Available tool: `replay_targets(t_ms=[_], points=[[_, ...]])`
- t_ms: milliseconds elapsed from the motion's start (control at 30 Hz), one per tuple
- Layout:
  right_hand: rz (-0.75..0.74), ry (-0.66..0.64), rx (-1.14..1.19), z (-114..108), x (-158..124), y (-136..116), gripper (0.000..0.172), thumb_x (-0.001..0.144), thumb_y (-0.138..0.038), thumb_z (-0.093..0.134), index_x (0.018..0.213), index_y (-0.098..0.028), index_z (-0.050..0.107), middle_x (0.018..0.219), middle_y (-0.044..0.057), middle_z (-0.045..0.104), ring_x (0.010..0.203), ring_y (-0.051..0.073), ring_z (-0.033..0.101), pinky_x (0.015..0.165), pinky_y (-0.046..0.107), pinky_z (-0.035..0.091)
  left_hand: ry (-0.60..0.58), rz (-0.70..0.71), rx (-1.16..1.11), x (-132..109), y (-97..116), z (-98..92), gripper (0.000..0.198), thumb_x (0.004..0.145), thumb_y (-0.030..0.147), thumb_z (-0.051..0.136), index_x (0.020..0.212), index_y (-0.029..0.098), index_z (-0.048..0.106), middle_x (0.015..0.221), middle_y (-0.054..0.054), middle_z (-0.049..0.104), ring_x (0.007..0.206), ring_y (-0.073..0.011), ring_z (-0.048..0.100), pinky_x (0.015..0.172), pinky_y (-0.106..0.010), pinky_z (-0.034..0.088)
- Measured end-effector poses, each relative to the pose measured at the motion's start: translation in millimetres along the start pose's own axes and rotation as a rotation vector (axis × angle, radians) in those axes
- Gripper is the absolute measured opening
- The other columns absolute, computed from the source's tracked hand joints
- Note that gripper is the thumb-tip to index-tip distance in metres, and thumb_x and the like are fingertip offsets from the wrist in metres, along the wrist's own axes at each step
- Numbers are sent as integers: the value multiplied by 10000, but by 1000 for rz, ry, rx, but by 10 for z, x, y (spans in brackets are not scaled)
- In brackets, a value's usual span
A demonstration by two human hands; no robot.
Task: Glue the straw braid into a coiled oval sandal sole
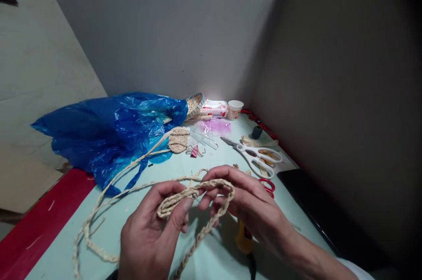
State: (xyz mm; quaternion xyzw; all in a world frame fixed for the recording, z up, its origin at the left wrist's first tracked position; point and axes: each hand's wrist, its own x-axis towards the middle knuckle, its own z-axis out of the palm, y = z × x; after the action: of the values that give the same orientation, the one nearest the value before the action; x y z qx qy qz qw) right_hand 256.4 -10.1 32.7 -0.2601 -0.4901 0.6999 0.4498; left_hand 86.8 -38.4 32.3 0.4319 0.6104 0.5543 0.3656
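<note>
My left hand (151, 231) and my right hand (244, 203) meet over the pale green table (125, 209), both pinching a braided straw cord (184, 195). The left thumb and fingers clamp a folded bend of the braid. My right fingers curl round a loop of it that hangs below. The cord trails off left across the table in long curves and runs up to a small flat woven straw piece (178, 140).
A crumpled blue plastic bag (112, 130) covers the back left, with a woven basket rim (194, 103) beside it. White-handled scissors (255, 153), red-handled scissors (268, 185), a paper cup (235, 109), a packet (213, 108), a yellow tool (243, 238) under my right wrist. Red table edge (42, 223) at left.
</note>
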Motion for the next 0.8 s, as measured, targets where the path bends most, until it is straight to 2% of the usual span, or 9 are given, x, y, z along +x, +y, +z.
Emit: replay_targets(t_ms=[100, 200, 233, 300, 367, 400, 600, 733, 800], points=[[-28, -28, -16, 14, -21, 24, 305, 935, -340, 570, 1221, -235, 558, 1010, 56, 693, 884, 195, 643, 779, 342, 519, -39, -16, -52, 13, 28, 14, 246, 723, 395, 749, 861, 218, 649, 543, 60, 626, 483, -105, 561, 508, -173, 474], [-27, 42, -258, 62, -7, 45, 497, 882, -365, 680, 1325, -300, 464, 911, 12, 703, 809, 178, 642, 761, 333, 505, -64, 29, -32, 13, 32, 17, 202, 748, 378, 715, 851, 217, 649, 526, 58, 608, 501, -119, 570, 524, -186, 473], [-46, 73, -343, 80, 4, 53, 486, 862, -334, 711, 1293, -304, 489, 875, -6, 699, 785, 163, 640, 745, 308, 496, -72, 34, -29, 10, 32, 18, 189, 748, 370, 714, 843, 220, 647, 529, 60, 604, 509, -123, 575, 534, -191, 477], [-106, 111, -454, 110, 27, 68, 312, 861, -262, 705, 1141, -275, 569, 808, -25, 688, 747, 138, 641, 699, 262, 482, -96, 18, -35, -1, 31, 24, 161, 746, 339, 717, 829, 224, 641, 538, 64, 604, 520, -124, 578, 555, -194, 486], [-129, 129, -483, 124, 41, 80, 123, 884, -237, 665, 981, -237, 591, 745, -24, 676, 703, 125, 640, 656, 240, 479, -135, -13, -41, -12, 32, 31, 131, 745, 305, 721, 798, 226, 632, 537, 65, 606, 527, -121, 579, 565, -190, 489], [-110, 135, -470, 123, 44, 83, 94, 887, -250, 660, 941, -227, 587, 709, -23, 667, 671, 124, 636, 632, 236, 482, -154, -27, -41, -15, 31, 33, 114, 750, 294, 715, 783, 228, 628, 535, 64, 608, 531, -121, 582, 563, -188, 488], [70, 79, -303, 48, 55, 62, 209, 833, -356, 723, 890, -215, 580, 635, -25, 657, 519, 106, 581, 531, 224, 493, -269, -59, 44, 5, -12, 24, 104, 790, 328, 685, 810, 231, 651, 597, 41, 656, 554, -129, 610, 571, -196, 489], [133, -15, -346, -17, 78, 31, 182, 898, -374, 639, 934, -216, 558, 696, -2, 678, 553, 113, 589, 549, 232, 495, -402, -43, 90, 34, -39, -1, 207, 822, 428, 660, 813, 222, 676, 628, 7, 680, 539, -137, 588, 532, -212, 464], [155, -44, -383, -35, 84, 17, 147, 946, -359, 565, 963, -219, 524, 721, 9, 687, 571, 116, 608, 565, 234, 492, -431, -66, 100, 52, -32, -19, 238, 817, 450, 666, 788, 214, 665, 607, 10, 660, 510, -126, 563, 506, -209, 442]])
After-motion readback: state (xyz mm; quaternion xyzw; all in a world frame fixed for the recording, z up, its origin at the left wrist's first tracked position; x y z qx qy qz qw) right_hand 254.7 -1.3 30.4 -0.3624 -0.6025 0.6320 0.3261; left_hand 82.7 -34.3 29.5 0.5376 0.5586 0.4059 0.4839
